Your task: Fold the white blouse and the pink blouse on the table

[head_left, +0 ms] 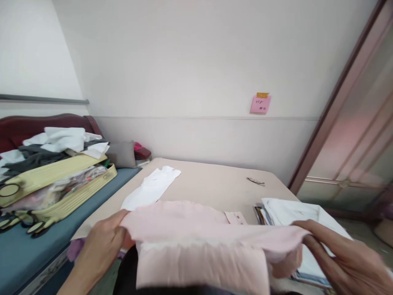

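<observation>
A pale pink garment (199,262) is stretched out sideways between my two hands, low in front of me. Its kind cannot be made out; a gathered band runs across it and the lower part hangs down, slightly blurred. My left hand (106,235) pinches its left end. At the right end, my right hand (337,254) grips the cloth between thumb and fingers. Behind it, another pink piece with small snaps or buttons (236,217) shows on the beige surface; whether it belongs to the same garment is unclear.
A white garment (153,186) lies on the beige-covered surface (208,176), with a hair clip (255,181) farther right. Folded white cloth (294,211) is stacked near my right hand. At left, an open yellow suitcase (82,192) bears heaped clothes. A pink note (260,104) hangs on the wall.
</observation>
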Action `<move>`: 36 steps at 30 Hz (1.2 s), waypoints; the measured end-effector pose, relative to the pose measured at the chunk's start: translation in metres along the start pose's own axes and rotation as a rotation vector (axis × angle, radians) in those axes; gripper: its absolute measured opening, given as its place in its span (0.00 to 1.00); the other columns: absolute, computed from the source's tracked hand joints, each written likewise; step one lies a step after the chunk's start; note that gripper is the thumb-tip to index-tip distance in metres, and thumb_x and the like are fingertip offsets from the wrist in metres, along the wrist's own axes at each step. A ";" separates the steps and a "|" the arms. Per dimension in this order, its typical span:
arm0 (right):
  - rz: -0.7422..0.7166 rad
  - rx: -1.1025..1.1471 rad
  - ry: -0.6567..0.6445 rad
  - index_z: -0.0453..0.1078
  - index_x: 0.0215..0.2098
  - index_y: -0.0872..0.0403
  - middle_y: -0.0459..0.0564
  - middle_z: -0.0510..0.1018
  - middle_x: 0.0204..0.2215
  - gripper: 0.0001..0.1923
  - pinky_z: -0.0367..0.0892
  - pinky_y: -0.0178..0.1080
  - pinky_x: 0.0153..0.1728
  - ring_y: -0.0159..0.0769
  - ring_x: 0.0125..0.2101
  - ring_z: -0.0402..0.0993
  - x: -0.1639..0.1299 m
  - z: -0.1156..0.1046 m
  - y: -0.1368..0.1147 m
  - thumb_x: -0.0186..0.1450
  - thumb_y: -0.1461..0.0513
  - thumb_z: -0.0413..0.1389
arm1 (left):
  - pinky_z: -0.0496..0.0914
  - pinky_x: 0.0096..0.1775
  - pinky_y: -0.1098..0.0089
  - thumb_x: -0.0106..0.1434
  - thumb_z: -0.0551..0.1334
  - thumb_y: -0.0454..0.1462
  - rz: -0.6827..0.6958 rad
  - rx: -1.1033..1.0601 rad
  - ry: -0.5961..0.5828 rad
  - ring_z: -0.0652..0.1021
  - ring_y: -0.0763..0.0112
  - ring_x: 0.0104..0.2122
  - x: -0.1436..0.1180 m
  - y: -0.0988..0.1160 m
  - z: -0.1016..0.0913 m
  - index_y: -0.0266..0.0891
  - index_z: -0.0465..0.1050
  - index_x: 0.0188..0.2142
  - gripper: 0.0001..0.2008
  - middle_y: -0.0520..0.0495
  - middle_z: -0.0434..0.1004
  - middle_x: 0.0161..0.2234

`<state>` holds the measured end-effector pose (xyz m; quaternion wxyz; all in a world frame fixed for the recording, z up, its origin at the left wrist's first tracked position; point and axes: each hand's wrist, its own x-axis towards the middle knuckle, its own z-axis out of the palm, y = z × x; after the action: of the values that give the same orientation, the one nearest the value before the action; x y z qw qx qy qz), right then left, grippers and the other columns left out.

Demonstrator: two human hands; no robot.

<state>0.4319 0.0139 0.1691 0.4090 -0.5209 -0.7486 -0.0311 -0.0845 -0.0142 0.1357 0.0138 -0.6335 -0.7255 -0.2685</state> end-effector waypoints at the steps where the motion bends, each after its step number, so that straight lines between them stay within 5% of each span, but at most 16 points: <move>1: 0.015 0.001 -0.071 0.71 0.34 0.42 0.46 0.79 0.27 0.12 0.68 0.39 0.29 0.40 0.27 0.75 0.005 0.014 0.008 0.69 0.49 0.50 | 0.70 0.37 0.63 0.60 0.50 0.37 -0.004 0.041 -0.101 0.79 0.58 0.33 0.013 0.001 0.014 0.49 0.73 0.33 0.13 0.48 0.80 0.32; 5: 0.057 -0.109 -0.314 0.61 0.24 0.48 0.45 0.71 0.19 0.17 0.59 0.37 0.27 0.37 0.23 0.68 0.067 0.083 0.048 0.70 0.55 0.46 | 0.67 0.38 0.66 0.66 0.52 0.35 0.133 0.211 -0.220 0.79 0.62 0.36 0.095 0.025 0.074 0.42 0.72 0.28 0.13 0.44 0.81 0.33; 8: 0.071 -0.244 -0.257 0.58 0.20 0.49 0.45 0.68 0.17 0.15 0.53 0.36 0.26 0.35 0.22 0.66 0.151 0.102 0.070 0.65 0.60 0.50 | 0.67 0.41 0.67 0.66 0.54 0.34 0.191 0.279 -0.137 0.79 0.62 0.37 0.180 0.064 0.085 0.38 0.75 0.30 0.12 0.40 0.82 0.35; 13: 0.095 -0.337 0.088 0.68 0.30 0.51 0.49 0.73 0.23 0.11 0.52 0.39 0.31 0.37 0.27 0.61 0.283 0.048 0.067 0.69 0.61 0.48 | 0.65 0.45 0.64 0.71 0.49 0.34 0.225 0.292 0.162 0.77 0.62 0.41 0.308 0.131 0.023 0.31 0.76 0.43 0.17 0.34 0.80 0.41; 16: 0.018 -0.359 0.312 0.69 0.36 0.50 0.51 0.75 0.31 0.13 0.53 0.40 0.35 0.38 0.31 0.60 0.308 0.008 0.050 0.72 0.59 0.44 | 0.64 0.47 0.63 0.71 0.49 0.34 0.256 0.278 0.333 0.75 0.62 0.43 0.336 0.152 -0.020 0.32 0.75 0.43 0.16 0.36 0.79 0.43; 20: -0.090 -0.350 0.450 0.69 0.37 0.50 0.53 0.74 0.35 0.12 0.55 0.41 0.38 0.39 0.35 0.63 0.273 -0.011 0.032 0.73 0.59 0.45 | 0.65 0.47 0.64 0.69 0.51 0.34 0.367 0.232 0.468 0.74 0.62 0.44 0.308 0.142 -0.031 0.38 0.74 0.40 0.12 0.41 0.77 0.41; 24: -0.102 -0.304 0.351 0.69 0.33 0.50 0.51 0.73 0.32 0.14 0.58 0.40 0.36 0.39 0.33 0.66 0.202 0.015 0.042 0.72 0.57 0.46 | 0.68 0.48 0.63 0.64 0.54 0.34 0.492 0.165 0.446 0.75 0.57 0.46 0.261 0.098 0.015 0.39 0.73 0.40 0.10 0.40 0.77 0.43; 30: -0.002 -0.148 -0.015 0.69 0.34 0.51 0.51 0.75 0.35 0.14 0.62 0.39 0.40 0.39 0.37 0.71 0.100 0.104 0.100 0.72 0.57 0.45 | 0.66 0.57 0.59 0.67 0.52 0.36 0.463 0.170 -0.012 0.75 0.56 0.51 0.205 0.038 0.130 0.38 0.74 0.44 0.14 0.38 0.77 0.49; 33: 0.085 -0.182 -0.206 0.66 0.29 0.50 0.52 0.75 0.33 0.14 0.62 0.39 0.39 0.40 0.37 0.71 0.053 0.149 0.126 0.70 0.61 0.44 | 0.61 0.61 0.60 0.66 0.51 0.32 0.384 0.243 -0.286 0.76 0.58 0.50 0.178 0.024 0.183 0.35 0.75 0.43 0.15 0.37 0.78 0.46; 36: 0.144 -0.219 -0.361 0.65 0.27 0.51 0.52 0.74 0.30 0.14 0.61 0.38 0.36 0.39 0.34 0.71 0.016 0.183 0.148 0.68 0.64 0.43 | 0.55 0.65 0.60 0.66 0.51 0.33 0.342 0.273 -0.409 0.76 0.58 0.51 0.153 0.016 0.222 0.33 0.77 0.42 0.15 0.36 0.79 0.44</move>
<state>0.4424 0.1802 0.0020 0.2107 -0.6114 -0.7627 0.0107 -0.0285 0.2168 0.0069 -0.0026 -0.7797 -0.6254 -0.0292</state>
